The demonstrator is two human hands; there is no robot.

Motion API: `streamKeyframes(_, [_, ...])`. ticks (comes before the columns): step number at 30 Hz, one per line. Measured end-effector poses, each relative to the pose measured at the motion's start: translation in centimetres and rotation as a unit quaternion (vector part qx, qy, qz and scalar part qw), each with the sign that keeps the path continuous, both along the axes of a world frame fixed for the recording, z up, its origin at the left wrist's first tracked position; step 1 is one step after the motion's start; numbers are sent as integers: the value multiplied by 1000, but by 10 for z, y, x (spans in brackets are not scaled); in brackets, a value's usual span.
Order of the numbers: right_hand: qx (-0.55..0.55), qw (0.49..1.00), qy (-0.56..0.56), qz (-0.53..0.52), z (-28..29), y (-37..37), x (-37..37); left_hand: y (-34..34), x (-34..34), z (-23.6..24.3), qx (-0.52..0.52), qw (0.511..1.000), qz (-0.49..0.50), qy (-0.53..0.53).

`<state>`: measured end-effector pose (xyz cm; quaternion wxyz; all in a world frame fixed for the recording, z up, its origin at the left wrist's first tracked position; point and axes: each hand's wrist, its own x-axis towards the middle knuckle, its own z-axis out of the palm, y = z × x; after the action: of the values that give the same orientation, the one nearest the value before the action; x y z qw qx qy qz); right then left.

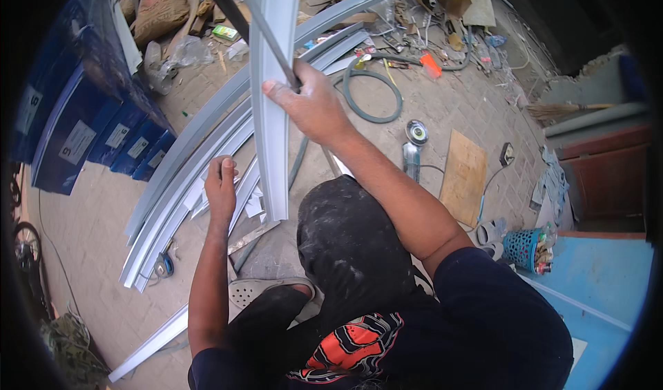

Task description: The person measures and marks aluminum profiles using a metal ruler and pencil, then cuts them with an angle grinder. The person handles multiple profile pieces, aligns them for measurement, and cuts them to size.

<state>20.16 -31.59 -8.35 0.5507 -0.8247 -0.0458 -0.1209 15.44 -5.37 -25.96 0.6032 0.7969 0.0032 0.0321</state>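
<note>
A long light-grey channel profile (271, 120) stands tilted upright before me, its lower end near my bent knee. My right hand (314, 107) is closed round its right edge, thumb across its face. A thin metal bar (266, 27) slants across the profile into the same grip; whether the fingers hold it too is hidden. To the left of the profile and apart from it, my left hand (219, 186) is raised with loosely bent fingers and nothing visible in it. Behind that hand, several more long grey profiles (155, 231) lie on the paving.
An angle grinder (412, 151) lies right of my knee, beside a wooden board (464, 176). Beyond them a green hose (373, 117) is coiled near scattered rubble. Blue boxes (83, 127) stand at the left. A blue basket (521, 248) sits at the right; a tape measure (163, 265) lies lower left.
</note>
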Motion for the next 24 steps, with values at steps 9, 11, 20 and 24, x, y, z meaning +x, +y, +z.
streamKeyframes(9, [161, 981, -110, -9, 40, 29, -31, -45, -24, 155, 289, 946, -20, -143])
streamKeyframes(11, [203, 972, -114, 26, 43, 32, -35, -34, -29, 168, 251, 960, -27, -120])
streamKeyframes(20, [222, 966, -134, -7, 37, 30, -33, 38, -84, 213, 351, 928, -62, -109])
streamKeyframes(24, [246, 953, -171, -44, 37, 34, -32, 36, -103, 219, 403, 907, -23, -119])
